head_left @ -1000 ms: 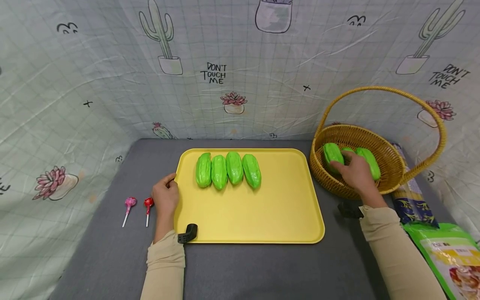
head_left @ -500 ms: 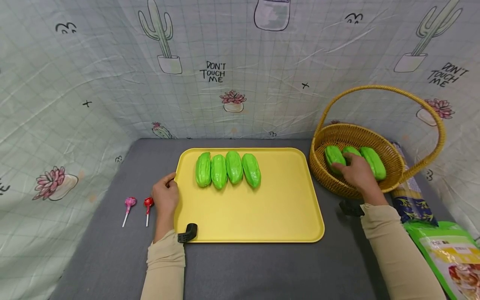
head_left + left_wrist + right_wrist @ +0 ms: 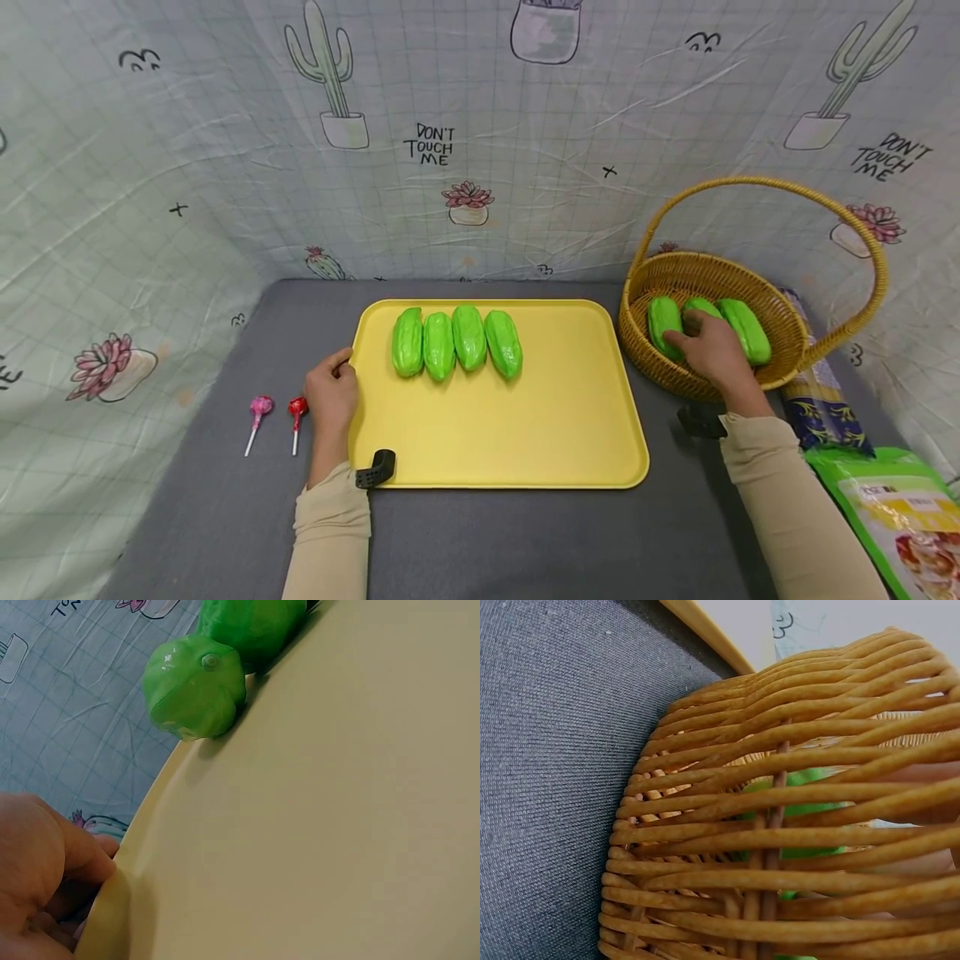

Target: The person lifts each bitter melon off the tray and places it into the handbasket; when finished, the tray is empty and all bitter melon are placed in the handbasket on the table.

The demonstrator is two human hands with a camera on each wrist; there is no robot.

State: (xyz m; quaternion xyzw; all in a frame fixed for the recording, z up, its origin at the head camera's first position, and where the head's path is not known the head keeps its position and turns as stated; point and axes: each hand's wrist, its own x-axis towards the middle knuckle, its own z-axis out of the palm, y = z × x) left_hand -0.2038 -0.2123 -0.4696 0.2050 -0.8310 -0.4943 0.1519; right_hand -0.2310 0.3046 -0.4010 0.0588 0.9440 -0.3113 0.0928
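Glossy green ridged gourds (image 3: 469, 337), several of them, lie side by side along the upper left of a yellow tray (image 3: 510, 433). My left hand (image 3: 332, 396) pinches the tray's left rim; its curled fingers show at that edge in the left wrist view. On the right, a wicker basket (image 3: 663, 367) holds three more green gourds (image 3: 745, 331). My right hand (image 3: 716, 354) reaches in over the front rim and grips among them, thumb by the left gourd (image 3: 663, 321) and fingers over the middle one (image 3: 701, 306). The weave partly hides its fingers in the right wrist view.
A pink lollipop (image 3: 261, 406) and a red lollipop (image 3: 297, 407) lie left of the tray. The basket's tall handle (image 3: 757, 182) arches over its opening. A blue-patterned packet (image 3: 821, 412) and a green pouch (image 3: 900, 500) lie at the right. Printed cloth hangs behind.
The left gourd in the basket has shifted slightly toward me, and more of the middle one shows. My right hand stays among them; my left hand has kept its place on the tray rim.
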